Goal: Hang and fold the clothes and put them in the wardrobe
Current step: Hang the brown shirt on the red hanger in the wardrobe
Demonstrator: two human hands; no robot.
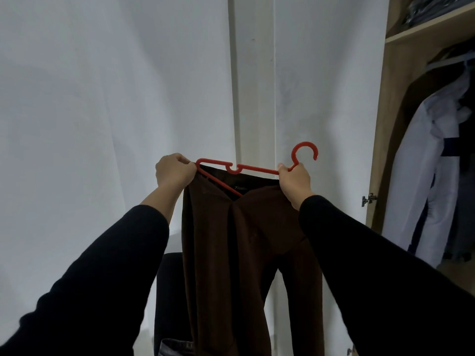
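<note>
Red plastic runs between both fists: a red hanger (253, 168) is held up at chest height in front of a white wardrobe door (115, 98), its long axis lying left to right and tilted slightly, with the hook (305, 150) rising at the right end. The left hand (174, 173) is curled round the hanger's left shoulder tip, bunching cloth there; the right hand (294, 182) is curled round the neck just under the hook. A brown garment (244, 240) hangs from the hanger, its neckline draped over the lower bar and its body and sleeves falling straight down between the black sleeves of the arms.

The open wardrobe section (431, 150) lies to the right, well apart from the hanger, with a white jacket (426, 176) already hanging inside and folded clothes on the shelf (431, 24) above. The hook points toward that side and the right hand is the nearer one, so the carry to the rail looks likely to be led by it. The garment seems only half seated, so it may need straightening first. The rail itself is barely visible in the dark top of the opening.
</note>
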